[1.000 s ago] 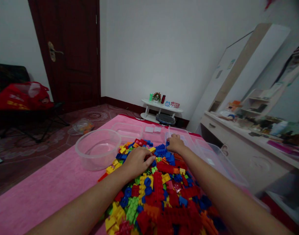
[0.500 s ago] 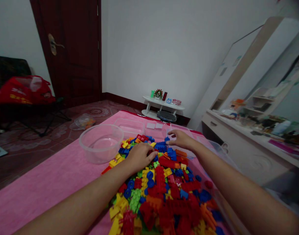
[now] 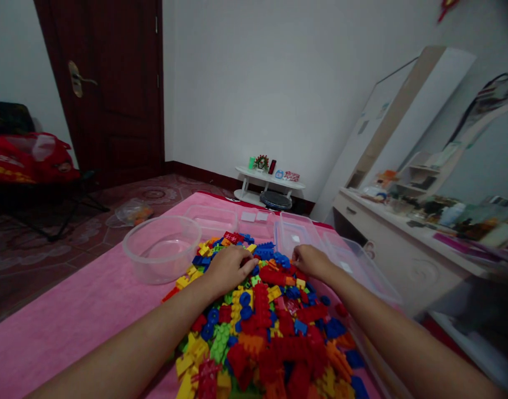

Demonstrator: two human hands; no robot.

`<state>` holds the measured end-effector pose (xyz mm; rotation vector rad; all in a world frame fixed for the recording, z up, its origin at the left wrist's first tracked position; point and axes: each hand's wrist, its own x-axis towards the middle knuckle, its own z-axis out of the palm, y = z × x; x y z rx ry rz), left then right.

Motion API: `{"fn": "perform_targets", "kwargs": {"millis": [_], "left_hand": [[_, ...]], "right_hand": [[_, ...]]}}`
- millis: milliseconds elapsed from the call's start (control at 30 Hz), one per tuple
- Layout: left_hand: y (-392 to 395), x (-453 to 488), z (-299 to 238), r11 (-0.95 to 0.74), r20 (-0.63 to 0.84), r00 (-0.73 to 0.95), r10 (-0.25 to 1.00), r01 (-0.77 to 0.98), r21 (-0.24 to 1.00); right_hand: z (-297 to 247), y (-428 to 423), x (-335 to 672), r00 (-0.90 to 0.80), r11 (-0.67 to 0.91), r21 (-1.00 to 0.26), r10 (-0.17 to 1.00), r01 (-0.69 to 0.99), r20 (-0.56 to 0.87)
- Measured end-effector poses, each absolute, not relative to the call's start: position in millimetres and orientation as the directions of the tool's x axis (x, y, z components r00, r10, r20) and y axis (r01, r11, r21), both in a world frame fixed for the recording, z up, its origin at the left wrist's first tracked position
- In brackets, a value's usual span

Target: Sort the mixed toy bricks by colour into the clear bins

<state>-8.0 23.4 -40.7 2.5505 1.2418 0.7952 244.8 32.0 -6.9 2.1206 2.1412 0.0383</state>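
Observation:
A large heap of red, blue, yellow, green and orange toy building bricks point(image 3: 262, 310) lies in front of me. My left hand point(image 3: 229, 270) rests palm down on its left upper part, thumb apart from the fingers; its fingertips are partly hidden. Beside that thumb are small blue pieces. At the heap's right upper edge is my right hand point(image 3: 309, 260), with fingers curled down and together by orange and red bricks. What these fingers hold, if anything, is hidden. Blue bricks point(image 3: 282, 259) lie just left of it.
A round clear tub point(image 3: 162, 260) stands left of the heap on the pink cloth point(image 3: 91, 321). Clear rectangular containers point(image 3: 297, 224) line the back and right side. Beyond are a white dresser point(image 3: 403, 249), a low white shelf point(image 3: 270, 177) and a red bag point(image 3: 33, 158).
My right hand has come down and closer to the heap, its fingers going from spread to curled. The left hand stays on the bricks. The view has shifted slightly right.

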Motion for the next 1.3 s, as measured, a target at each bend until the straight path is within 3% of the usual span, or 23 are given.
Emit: {"fn": "perform_targets", "kwargs": {"millis": [267,567,1000,1167,1300], "left_hand": [[23.3,-8.2,-41.2,-0.633,0.388,0.502,0.773,0.655,0.413],[22.8,-10.3,-40.4,-0.621,0.385,0.490,0.782,0.672,0.405],[22.8,-15.0,-29.1,-0.625,0.442,0.454,0.773,0.661,0.415],[24.8,-18.5,-33.2,-0.639,0.490,0.429,0.759,0.633,0.436],[27.1,-18.8,-38.7,-0.687,0.488,0.490,0.723,0.588,0.426]], "right_hand": [[16.8,28.1,237.1,-0.076,0.091,0.106,0.987,0.990,-0.141],[11.1,101.3,188.8,-0.193,0.181,0.117,0.976,0.976,0.098],[-6.0,111.7,171.4,-0.302,0.307,0.142,0.952,0.941,-0.060],[-3.8,94.8,165.2,-0.318,0.317,0.112,0.948,0.942,-0.006],[24.8,72.5,182.7,-0.345,0.338,0.075,0.931,0.938,0.119]]}}
